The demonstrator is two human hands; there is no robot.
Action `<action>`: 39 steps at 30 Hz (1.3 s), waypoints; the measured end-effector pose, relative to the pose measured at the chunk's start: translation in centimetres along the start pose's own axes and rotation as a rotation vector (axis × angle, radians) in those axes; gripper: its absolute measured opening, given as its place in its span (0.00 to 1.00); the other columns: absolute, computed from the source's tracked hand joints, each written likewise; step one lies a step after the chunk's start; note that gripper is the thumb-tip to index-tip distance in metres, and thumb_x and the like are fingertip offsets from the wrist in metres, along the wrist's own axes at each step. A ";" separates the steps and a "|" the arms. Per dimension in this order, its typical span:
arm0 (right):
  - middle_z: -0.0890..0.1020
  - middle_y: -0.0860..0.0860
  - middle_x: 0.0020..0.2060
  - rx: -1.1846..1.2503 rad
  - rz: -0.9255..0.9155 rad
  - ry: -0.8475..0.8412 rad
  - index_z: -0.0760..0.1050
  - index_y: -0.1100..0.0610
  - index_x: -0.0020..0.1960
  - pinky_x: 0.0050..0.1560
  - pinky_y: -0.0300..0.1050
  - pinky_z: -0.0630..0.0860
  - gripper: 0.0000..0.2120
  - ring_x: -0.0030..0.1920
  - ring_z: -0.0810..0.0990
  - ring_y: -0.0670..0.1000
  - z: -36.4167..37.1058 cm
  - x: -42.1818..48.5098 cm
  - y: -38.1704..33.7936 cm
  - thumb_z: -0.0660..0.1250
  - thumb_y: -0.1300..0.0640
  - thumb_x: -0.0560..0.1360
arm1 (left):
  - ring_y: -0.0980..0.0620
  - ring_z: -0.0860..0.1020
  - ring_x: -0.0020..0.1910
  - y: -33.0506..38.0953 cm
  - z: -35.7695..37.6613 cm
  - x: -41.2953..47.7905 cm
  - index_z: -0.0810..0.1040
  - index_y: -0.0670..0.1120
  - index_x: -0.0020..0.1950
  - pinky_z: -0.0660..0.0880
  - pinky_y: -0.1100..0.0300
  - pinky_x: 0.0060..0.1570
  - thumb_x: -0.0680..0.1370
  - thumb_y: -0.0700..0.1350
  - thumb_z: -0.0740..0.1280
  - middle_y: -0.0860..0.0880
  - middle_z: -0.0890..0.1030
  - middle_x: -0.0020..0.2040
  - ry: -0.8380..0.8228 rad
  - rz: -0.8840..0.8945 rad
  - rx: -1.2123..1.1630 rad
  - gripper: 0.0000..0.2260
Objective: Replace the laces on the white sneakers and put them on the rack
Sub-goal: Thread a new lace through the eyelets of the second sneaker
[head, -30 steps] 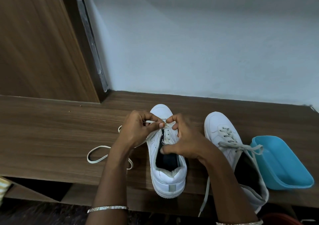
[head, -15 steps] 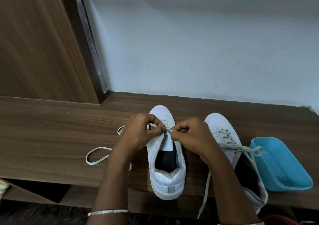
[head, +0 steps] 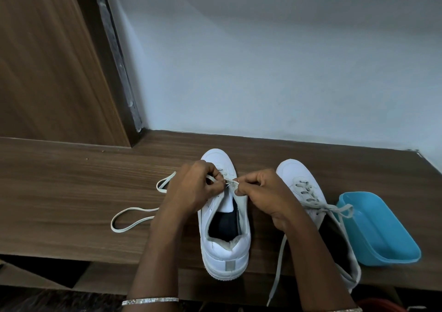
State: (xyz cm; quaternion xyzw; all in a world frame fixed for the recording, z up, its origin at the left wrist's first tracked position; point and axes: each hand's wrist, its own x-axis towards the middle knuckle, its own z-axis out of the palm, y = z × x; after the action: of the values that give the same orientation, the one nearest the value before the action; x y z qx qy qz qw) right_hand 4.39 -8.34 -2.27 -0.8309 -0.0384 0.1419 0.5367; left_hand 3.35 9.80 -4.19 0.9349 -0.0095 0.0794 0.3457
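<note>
Two white sneakers stand toes away from me on the wooden top (head: 71,192). Over the eyelets of the left sneaker (head: 224,247), my left hand (head: 191,192) and my right hand (head: 263,196) each pinch a part of the white lace (head: 134,218) near its front. The rest of that lace trails in loops to the left on the wood. The right sneaker (head: 301,182) is laced with a greyish lace, whose loose end hangs over the front edge.
A blue plastic tub (head: 382,230) lies at the right, touching the right sneaker's lace. A wooden panel (head: 47,72) rises at the back left, a pale wall behind. The top's front edge runs just below the sneaker heels, with an open shelf beneath.
My right hand has lifted off the sneaker's tongue and now pinches the lace at the eyelets opposite my left hand. The lace loop on the wood shifted slightly.
</note>
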 end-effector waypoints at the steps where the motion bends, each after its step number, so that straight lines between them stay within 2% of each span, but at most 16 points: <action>1: 0.88 0.49 0.41 0.010 0.004 -0.006 0.87 0.56 0.44 0.54 0.46 0.79 0.08 0.50 0.85 0.51 0.0 0.0 0.0 0.70 0.65 0.72 | 0.57 0.77 0.32 0.1 0.1 0.0 0.81 0.52 0.37 0.77 0.53 0.37 0.71 0.46 0.73 0.55 0.82 0.36 0.009 0.009 0.022 0.03; 3: 0.88 0.49 0.42 0.027 0.013 -0.018 0.87 0.56 0.45 0.58 0.49 0.79 0.09 0.52 0.84 0.51 -0.1 0.0 0.2 0.70 0.65 0.72 | 0.56 0.77 0.32 0.2 0.4 0.1 0.82 0.51 0.38 0.77 0.52 0.37 0.71 0.46 0.72 0.54 0.82 0.36 0.024 0.028 0.038 0.03; 6: 0.88 0.48 0.42 0.062 0.024 -0.027 0.87 0.54 0.47 0.60 0.49 0.79 0.09 0.52 0.85 0.50 -0.1 0.0 0.3 0.71 0.64 0.72 | 0.59 0.76 0.29 -0.6 0.7 0.2 0.82 0.53 0.37 0.76 0.56 0.35 0.73 0.47 0.73 0.56 0.82 0.33 0.004 0.006 -0.062 0.05; 9: 0.88 0.48 0.41 0.110 0.024 -0.063 0.87 0.54 0.47 0.50 0.41 0.78 0.04 0.44 0.84 0.44 -0.1 0.0 0.3 0.74 0.58 0.74 | 0.60 0.71 0.25 -1.3 0.7 0.0 0.84 0.54 0.38 0.70 0.57 0.32 0.75 0.48 0.75 0.58 0.79 0.28 -0.018 -0.022 -0.171 0.05; 12: 0.87 0.49 0.39 0.235 0.077 -0.092 0.87 0.57 0.48 0.45 0.38 0.79 0.12 0.40 0.82 0.43 -0.2 0.1 0.7 0.72 0.49 0.77 | 0.60 0.72 0.24 -1.2 0.7 -0.1 0.83 0.57 0.36 0.70 0.58 0.31 0.74 0.47 0.76 0.58 0.80 0.27 0.005 -0.031 -0.222 0.08; 15: 0.86 0.52 0.40 0.295 0.097 -0.030 0.85 0.58 0.50 0.43 0.37 0.80 0.07 0.40 0.82 0.45 0.4 0.4 1.2 0.70 0.56 0.79 | 0.54 0.79 0.31 -1.1 0.9 0.0 0.82 0.59 0.34 0.76 0.52 0.36 0.72 0.48 0.78 0.58 0.83 0.32 0.025 -0.049 -0.235 0.10; 19: 0.85 0.47 0.33 0.240 0.047 0.123 0.84 0.56 0.44 0.35 0.34 0.75 0.05 0.32 0.80 0.40 2.1 0.7 1.5 0.71 0.62 0.78 | 0.58 0.78 0.31 -1.1 1.1 -0.1 0.82 0.58 0.34 0.76 0.52 0.37 0.72 0.48 0.79 0.60 0.82 0.33 0.030 -0.051 -0.251 0.10; 22: 0.85 0.48 0.35 0.166 0.021 0.171 0.83 0.53 0.41 0.39 0.39 0.76 0.07 0.35 0.81 0.43 2.7 1.2 1.7 0.72 0.61 0.77 | 0.57 0.79 0.32 -1.2 1.1 0.0 0.82 0.56 0.36 0.76 0.51 0.38 0.71 0.47 0.79 0.59 0.82 0.33 0.035 -0.039 -0.274 0.08; 24: 0.84 0.49 0.37 0.130 0.028 0.200 0.82 0.53 0.43 0.42 0.43 0.78 0.06 0.38 0.81 0.45 2.7 1.3 1.8 0.70 0.59 0.78 | 0.54 0.78 0.33 -1.4 1.0 0.1 0.83 0.55 0.40 0.76 0.50 0.38 0.68 0.52 0.80 0.56 0.82 0.35 0.037 -0.040 -0.319 0.07; 26: 0.84 0.49 0.40 0.150 0.039 0.241 0.80 0.53 0.44 0.44 0.46 0.80 0.06 0.40 0.82 0.47 2.6 1.4 1.9 0.67 0.60 0.79 | 0.57 0.76 0.38 -1.6 0.9 0.1 0.82 0.58 0.46 0.76 0.51 0.43 0.63 0.61 0.76 0.59 0.81 0.39 0.065 -0.035 -0.307 0.15; 29: 0.84 0.53 0.43 0.303 0.030 0.267 0.76 0.58 0.49 0.40 0.40 0.80 0.05 0.39 0.82 0.46 2.2 1.4 1.3 0.62 0.62 0.82 | 0.56 0.74 0.56 -1.6 0.5 -0.3 0.78 0.68 0.52 0.71 0.43 0.62 0.59 0.70 0.70 0.64 0.78 0.53 0.079 -0.038 -0.213 0.23; 30: 0.85 0.56 0.45 0.378 0.019 0.274 0.74 0.58 0.50 0.41 0.39 0.80 0.05 0.40 0.83 0.47 1.8 1.4 1.0 0.61 0.61 0.84 | 0.56 0.72 0.59 -1.4 0.4 -0.5 0.77 0.70 0.53 0.69 0.42 0.65 0.59 0.70 0.69 0.64 0.77 0.56 0.058 -0.033 -0.221 0.24; 32: 0.86 0.60 0.47 0.616 0.014 0.242 0.71 0.58 0.50 0.47 0.44 0.82 0.07 0.45 0.86 0.53 0.8 1.1 0.2 0.57 0.62 0.85 | 0.56 0.70 0.62 -1.1 0.3 -0.6 0.77 0.70 0.55 0.67 0.44 0.67 0.60 0.67 0.70 0.64 0.76 0.58 0.025 -0.004 -0.267 0.23; 34: 0.86 0.58 0.40 0.813 0.017 0.207 0.69 0.57 0.48 0.51 0.50 0.82 0.09 0.44 0.86 0.57 -0.5 0.7 -0.3 0.54 0.62 0.86 | 0.56 0.70 0.64 -1.1 0.5 -0.6 0.79 0.69 0.53 0.67 0.43 0.68 0.62 0.64 0.71 0.64 0.76 0.59 0.016 0.026 -0.286 0.20; 36: 0.80 0.52 0.30 0.882 0.024 0.250 0.70 0.57 0.46 0.44 0.50 0.81 0.10 0.34 0.83 0.53 -1.7 0.3 -0.6 0.55 0.61 0.86 | 0.55 0.71 0.67 -1.2 0.6 -0.5 0.81 0.69 0.51 0.65 0.39 0.69 0.62 0.64 0.70 0.63 0.76 0.60 0.004 0.028 -0.278 0.17; 39: 0.69 0.49 0.27 0.822 0.005 0.374 0.73 0.56 0.46 0.30 0.41 0.72 0.09 0.25 0.67 0.45 -3.8 0.0 -0.4 0.59 0.61 0.84 | 0.54 0.71 0.69 -1.4 0.7 -0.4 0.81 0.69 0.51 0.62 0.36 0.69 0.62 0.64 0.68 0.64 0.76 0.61 -0.016 0.011 -0.275 0.17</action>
State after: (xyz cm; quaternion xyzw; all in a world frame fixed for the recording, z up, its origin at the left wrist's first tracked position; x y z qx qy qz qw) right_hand 5.49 -11.50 -0.45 -0.5603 0.1209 -0.0059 0.8194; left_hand 3.20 10.38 -5.72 0.8793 -0.0280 0.0718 0.4700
